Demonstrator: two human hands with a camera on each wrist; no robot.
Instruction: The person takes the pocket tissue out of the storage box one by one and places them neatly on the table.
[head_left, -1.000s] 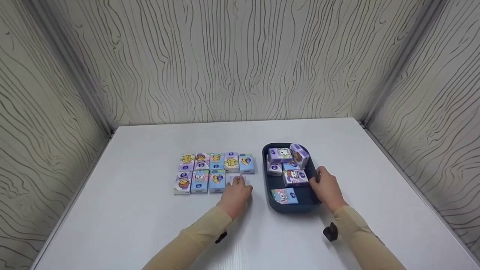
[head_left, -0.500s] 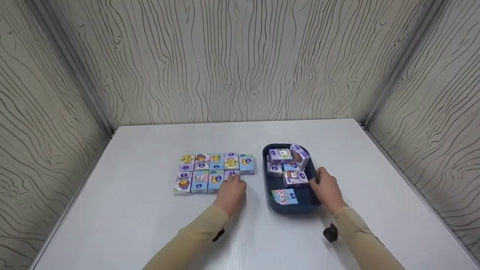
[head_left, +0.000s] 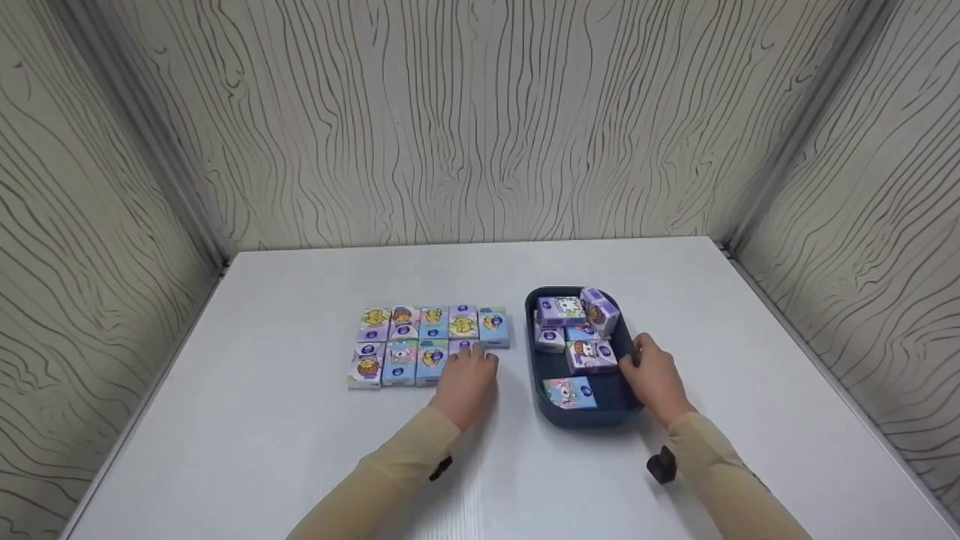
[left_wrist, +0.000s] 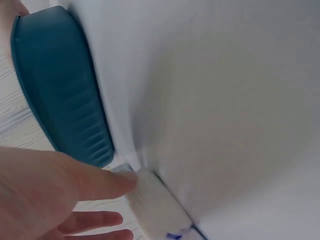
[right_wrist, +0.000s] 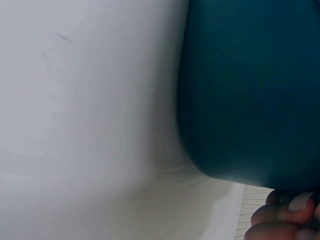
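Observation:
Small cartoon-printed packs (head_left: 433,322) in purple and blue lie side by side in two rows on the white table. My left hand (head_left: 466,386) is over the right end of the front row, on a purple pack (head_left: 455,347) that it mostly hides. In the left wrist view the thumb (left_wrist: 107,184) lies straight against that pack's end (left_wrist: 157,205), and the other fingers are extended and apart. My right hand (head_left: 656,382) grips the right rim of a dark teal bin (head_left: 589,418), fingers curled at its edge in the right wrist view.
Inside the bin lie several more packs, some stacked at its far end, with a blue pack (head_left: 570,393) near the front. Wood-grain panels (head_left: 480,127) wall the table (head_left: 300,465) at the back and both sides.
My left hand has moved slightly left, and the purple pack under it now sits against the front row. The right hand and the bin have stayed put.

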